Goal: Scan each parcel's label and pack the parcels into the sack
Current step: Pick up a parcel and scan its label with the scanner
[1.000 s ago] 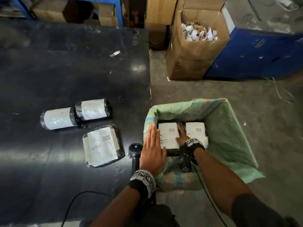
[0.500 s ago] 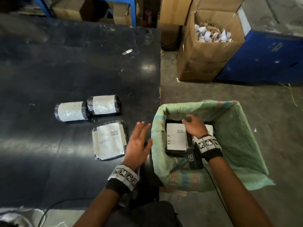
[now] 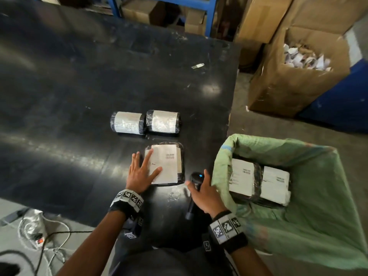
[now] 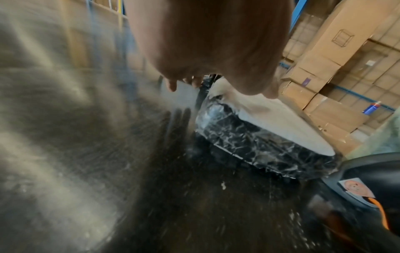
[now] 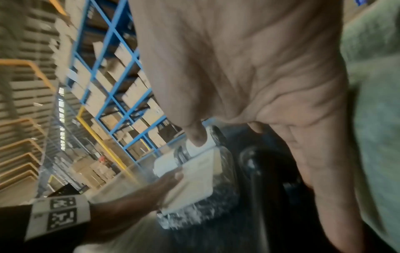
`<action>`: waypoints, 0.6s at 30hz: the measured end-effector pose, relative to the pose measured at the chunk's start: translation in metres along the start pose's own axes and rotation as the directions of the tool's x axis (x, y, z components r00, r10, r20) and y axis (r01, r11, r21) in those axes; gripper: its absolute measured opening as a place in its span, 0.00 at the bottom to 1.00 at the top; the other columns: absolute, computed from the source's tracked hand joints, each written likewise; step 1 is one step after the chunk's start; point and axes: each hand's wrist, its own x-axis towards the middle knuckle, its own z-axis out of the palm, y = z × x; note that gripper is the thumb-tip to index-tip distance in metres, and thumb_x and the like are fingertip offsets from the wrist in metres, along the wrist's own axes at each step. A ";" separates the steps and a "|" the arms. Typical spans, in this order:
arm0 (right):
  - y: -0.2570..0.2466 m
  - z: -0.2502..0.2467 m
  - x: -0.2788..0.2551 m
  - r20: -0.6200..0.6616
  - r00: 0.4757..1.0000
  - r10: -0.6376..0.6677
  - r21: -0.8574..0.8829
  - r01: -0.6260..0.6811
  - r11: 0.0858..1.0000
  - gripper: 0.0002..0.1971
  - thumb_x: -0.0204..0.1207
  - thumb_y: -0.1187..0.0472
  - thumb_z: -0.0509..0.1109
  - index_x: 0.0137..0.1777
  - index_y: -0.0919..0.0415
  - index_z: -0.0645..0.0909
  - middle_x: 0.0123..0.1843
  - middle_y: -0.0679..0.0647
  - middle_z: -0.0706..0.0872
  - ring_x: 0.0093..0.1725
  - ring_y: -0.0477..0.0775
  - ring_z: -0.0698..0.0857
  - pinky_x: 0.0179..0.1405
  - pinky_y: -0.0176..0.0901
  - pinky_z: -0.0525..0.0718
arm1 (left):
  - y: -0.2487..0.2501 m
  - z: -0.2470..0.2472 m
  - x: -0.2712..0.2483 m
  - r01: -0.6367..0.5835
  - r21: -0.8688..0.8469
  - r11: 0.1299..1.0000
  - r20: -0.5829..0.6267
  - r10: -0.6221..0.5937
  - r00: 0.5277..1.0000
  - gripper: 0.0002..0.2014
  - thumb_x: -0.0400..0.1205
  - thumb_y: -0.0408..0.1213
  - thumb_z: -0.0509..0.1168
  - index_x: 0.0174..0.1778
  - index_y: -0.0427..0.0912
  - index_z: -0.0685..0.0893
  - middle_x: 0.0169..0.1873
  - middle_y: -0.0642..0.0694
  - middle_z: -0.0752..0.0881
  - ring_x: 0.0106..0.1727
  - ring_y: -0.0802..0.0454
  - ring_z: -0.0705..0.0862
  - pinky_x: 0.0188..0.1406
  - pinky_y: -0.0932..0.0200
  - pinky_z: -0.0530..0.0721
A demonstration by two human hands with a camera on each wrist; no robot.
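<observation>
Three black-wrapped parcels with white labels lie on the black table (image 3: 69, 86): two rolled parcels (image 3: 127, 122) (image 3: 163, 122) side by side, and a flat parcel (image 3: 169, 166) (image 4: 259, 137) (image 5: 194, 179) in front of them. My left hand (image 3: 142, 172) (image 4: 205, 42) (image 5: 140, 196) rests flat on the flat parcel's left part, fingers spread. My right hand (image 3: 201, 193) (image 5: 238, 68) lies over the black scanner (image 3: 196, 177) (image 4: 368, 179) (image 5: 259, 171), thumb and forefinger either side of its head. The green sack (image 3: 225, 156) (image 5: 378, 119) stands open at the table's right edge, with two labelled parcels (image 3: 242, 179) (image 3: 275, 185) in it.
A cardboard box (image 3: 278, 90) of paper scraps stands on the floor behind the sack, beside a blue bin (image 3: 342, 100). Cartons and blue racking line the back. Cables and a power strip (image 3: 39, 239) lie on the floor at the left. A tape scrap (image 3: 197, 65) lies on the table.
Both hands have left the sack. The left hand swung left onto the flat parcel. The right hand came back over the sack's rim to the scanner.
</observation>
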 end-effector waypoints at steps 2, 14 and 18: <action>0.004 0.006 0.011 0.032 0.998 0.052 0.044 -0.054 0.998 0.49 0.74 0.26 0.55 0.86 0.44 0.34 0.79 0.68 0.73 0.74 0.70 0.78 0.72 0.62 0.78 | -0.005 0.005 0.001 -0.007 -0.052 0.999 0.050 0.010 0.999 0.51 0.72 0.80 0.54 0.89 0.63 0.48 0.90 0.35 0.49 0.90 0.34 0.41 0.87 0.33 0.52; 0.006 0.011 0.024 0.114 0.993 0.035 0.515 -0.090 0.852 0.40 0.78 0.36 0.65 0.83 0.35 0.45 0.77 0.56 0.72 0.67 0.65 0.83 0.58 0.67 0.87 | 0.004 0.013 -0.008 0.013 -0.261 0.965 0.029 -0.006 1.000 0.51 0.77 0.54 0.76 0.89 0.62 0.49 0.83 0.35 0.67 0.82 0.26 0.67 0.74 0.28 0.74; 0.005 0.011 0.029 0.118 0.985 0.129 0.600 -0.175 0.780 0.42 0.63 0.28 0.70 0.75 0.24 0.52 0.73 0.60 0.79 0.61 0.66 0.87 0.52 0.68 0.90 | 0.024 0.009 -0.015 0.003 -0.305 0.952 -0.009 -0.006 1.000 0.50 0.77 0.44 0.79 0.90 0.58 0.53 0.71 0.31 0.72 0.68 0.32 0.78 0.68 0.36 0.81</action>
